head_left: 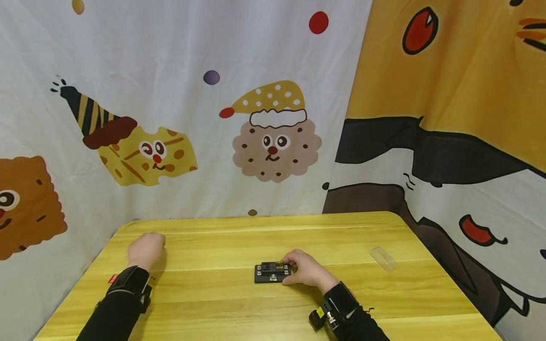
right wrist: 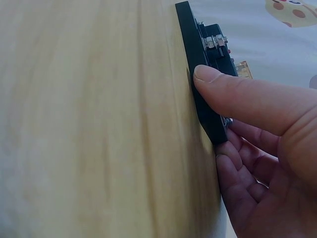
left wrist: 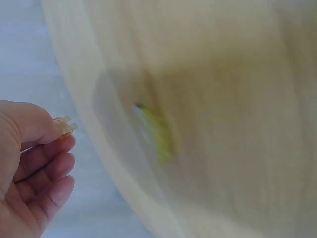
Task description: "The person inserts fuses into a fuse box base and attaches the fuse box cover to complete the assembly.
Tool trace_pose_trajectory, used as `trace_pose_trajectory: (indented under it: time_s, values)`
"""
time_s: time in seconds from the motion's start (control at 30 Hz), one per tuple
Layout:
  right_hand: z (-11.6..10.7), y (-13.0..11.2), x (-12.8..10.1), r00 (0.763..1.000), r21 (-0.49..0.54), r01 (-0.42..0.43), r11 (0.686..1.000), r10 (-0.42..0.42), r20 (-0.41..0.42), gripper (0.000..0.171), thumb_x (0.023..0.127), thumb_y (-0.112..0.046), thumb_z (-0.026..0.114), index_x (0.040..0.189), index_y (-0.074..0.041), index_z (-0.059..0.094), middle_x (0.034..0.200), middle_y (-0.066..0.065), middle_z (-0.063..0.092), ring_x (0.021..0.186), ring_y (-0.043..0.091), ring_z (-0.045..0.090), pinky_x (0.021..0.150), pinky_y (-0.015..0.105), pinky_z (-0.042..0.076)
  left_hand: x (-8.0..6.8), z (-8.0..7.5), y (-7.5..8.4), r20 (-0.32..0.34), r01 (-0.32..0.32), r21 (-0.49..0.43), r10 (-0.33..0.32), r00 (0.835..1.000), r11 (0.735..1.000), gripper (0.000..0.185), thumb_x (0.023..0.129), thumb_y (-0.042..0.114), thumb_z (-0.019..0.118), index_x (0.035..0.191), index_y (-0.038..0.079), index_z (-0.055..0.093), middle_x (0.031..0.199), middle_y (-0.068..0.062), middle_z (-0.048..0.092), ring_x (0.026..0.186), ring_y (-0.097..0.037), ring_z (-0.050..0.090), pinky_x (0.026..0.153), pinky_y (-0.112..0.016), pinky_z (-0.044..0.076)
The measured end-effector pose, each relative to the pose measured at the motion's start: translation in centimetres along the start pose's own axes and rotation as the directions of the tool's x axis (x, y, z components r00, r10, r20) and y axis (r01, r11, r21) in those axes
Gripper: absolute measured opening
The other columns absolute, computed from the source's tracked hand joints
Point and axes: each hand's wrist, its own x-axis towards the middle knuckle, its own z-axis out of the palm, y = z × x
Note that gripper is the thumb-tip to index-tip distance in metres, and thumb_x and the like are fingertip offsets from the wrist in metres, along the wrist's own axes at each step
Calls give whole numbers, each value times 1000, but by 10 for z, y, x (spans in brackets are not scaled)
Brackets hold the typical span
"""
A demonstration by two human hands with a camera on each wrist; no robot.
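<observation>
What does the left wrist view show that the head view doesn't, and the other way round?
Only the left wrist view shows the small yellowish clear part pinched in the left hand's grip, plus a blurred yellow-green piece on the table. Only the head view shows the right hand holding the black block, and a clear plastic cover lying apart to the right. Both show the left hand and the yellow wooden table.
</observation>
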Motion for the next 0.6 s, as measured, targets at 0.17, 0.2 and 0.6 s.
trace_pose_trajectory:
  time_s: [0.17,0.2,0.6]
  values:
    - [-1,-1,-1,1000,-1,-2,1000,2,2,44,73,-19,89,109,-7,66,105,0,56,96,20,54,89,44,46,4,-6,13,-15,-43,-21,43,999,999,15,82,-4,65,75,9,68,77,-9,65,69,-29,61,62,-49,51]
    - [-1,-1,-1,1000,-1,-3,1000,3,2,44,73,-19,89,109,-7,66,105,0,56,96,20,54,90,44,46,5,-7,16,-18,-54,-21,53,998,998,13,82,-3,66,77,9,69,77,-9,65,69,-28,61,62,-49,52]
    - [-2,-1,-1,1000,-11,-4,1000,4,4,43,73,-20,89,108,-8,66,104,0,56,95,20,53,89,42,46,9,-9,55,-117,-180,-47,174,978,982,38,84,-6,61,62,17,40,63,2,30,59,-16,29,56,-34,23]
